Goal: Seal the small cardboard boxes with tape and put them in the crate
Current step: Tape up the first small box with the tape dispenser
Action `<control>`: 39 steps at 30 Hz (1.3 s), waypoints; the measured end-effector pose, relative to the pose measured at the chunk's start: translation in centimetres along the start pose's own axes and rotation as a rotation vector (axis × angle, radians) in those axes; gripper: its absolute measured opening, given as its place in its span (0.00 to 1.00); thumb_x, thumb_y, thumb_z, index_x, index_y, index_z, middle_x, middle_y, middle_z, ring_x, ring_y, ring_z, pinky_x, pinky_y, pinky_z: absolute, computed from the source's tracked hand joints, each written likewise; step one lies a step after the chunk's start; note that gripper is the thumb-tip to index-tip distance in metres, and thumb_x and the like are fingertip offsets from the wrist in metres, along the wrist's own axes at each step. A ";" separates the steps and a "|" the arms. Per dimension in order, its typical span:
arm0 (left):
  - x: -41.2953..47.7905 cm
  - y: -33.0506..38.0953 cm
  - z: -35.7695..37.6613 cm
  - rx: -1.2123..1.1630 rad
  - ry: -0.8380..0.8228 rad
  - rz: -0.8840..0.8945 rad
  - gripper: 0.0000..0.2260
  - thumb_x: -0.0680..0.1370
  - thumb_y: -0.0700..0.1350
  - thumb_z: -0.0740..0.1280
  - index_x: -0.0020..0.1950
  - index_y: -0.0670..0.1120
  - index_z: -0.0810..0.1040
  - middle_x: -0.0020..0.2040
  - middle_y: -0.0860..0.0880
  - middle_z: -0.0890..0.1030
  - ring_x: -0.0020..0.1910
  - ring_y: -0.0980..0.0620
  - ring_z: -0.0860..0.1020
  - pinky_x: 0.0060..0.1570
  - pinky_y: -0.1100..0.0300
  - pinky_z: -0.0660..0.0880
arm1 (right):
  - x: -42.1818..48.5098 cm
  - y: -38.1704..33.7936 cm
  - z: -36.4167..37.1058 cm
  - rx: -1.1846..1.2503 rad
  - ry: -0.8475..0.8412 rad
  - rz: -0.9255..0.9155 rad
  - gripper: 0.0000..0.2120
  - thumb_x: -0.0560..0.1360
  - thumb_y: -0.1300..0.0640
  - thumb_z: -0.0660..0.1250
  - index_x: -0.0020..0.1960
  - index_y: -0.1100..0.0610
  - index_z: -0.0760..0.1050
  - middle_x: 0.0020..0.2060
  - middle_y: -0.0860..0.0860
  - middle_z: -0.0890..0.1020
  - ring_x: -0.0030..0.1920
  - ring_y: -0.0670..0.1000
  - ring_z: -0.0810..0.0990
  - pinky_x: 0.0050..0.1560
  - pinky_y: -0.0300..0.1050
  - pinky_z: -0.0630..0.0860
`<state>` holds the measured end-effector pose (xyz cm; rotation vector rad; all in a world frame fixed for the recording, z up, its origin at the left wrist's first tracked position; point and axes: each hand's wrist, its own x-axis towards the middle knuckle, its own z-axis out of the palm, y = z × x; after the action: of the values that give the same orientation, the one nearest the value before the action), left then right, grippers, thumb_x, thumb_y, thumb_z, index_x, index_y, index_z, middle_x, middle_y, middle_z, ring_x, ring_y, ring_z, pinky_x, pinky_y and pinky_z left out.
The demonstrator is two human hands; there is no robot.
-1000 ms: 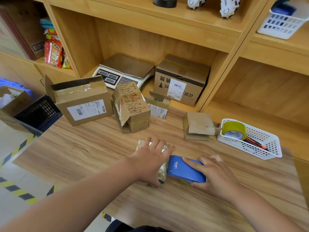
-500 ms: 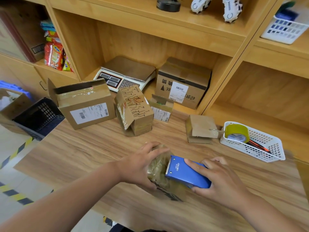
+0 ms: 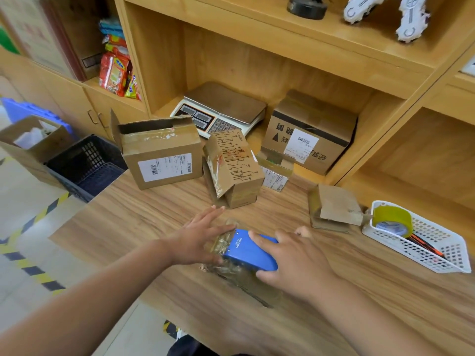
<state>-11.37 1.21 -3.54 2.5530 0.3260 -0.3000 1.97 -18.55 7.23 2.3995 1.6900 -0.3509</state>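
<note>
Right fingers (image 3: 259, 237) grip tape dispenser (image 3: 248, 254), blade pointing left; left fingers (image 3: 208, 217) flat on box (image 3: 221, 243)

bare table (image 3: 123, 227) lies open at the left of the frame, from the left hand (image 3: 198, 240) out to the table's edge, and again across the lower right, below the white basket (image 3: 434, 250). the middle is filled by both hands, the right hand (image 3: 295, 265) clasping the blue tape dispenser (image 3: 249, 250). boxes close the upper middle: the labelled open box (image 3: 162, 155), the printed box (image 3: 236, 170) just beside it. a gap of wood runs between the printed box and the flattened box (image 3: 334, 209). past the left edge the dark crate (image 3: 84, 160) stands open-topped.
</note>
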 end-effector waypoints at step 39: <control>1.5 -1.4 1.9 -0.022 -0.068 -0.050 0.35 0.72 0.60 0.70 0.64 0.79 0.46 0.77 0.52 0.48 0.76 0.51 0.41 0.73 0.44 0.50 | -4.1 5.4 0.9 0.010 -0.117 0.051 0.34 0.73 0.33 0.56 0.73 0.30 0.41 0.46 0.43 0.67 0.48 0.51 0.62 0.35 0.38 0.55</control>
<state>-10.61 1.54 -6.21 2.5097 0.3659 -0.3988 5.65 -24.33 7.66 2.3736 1.5781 -0.4830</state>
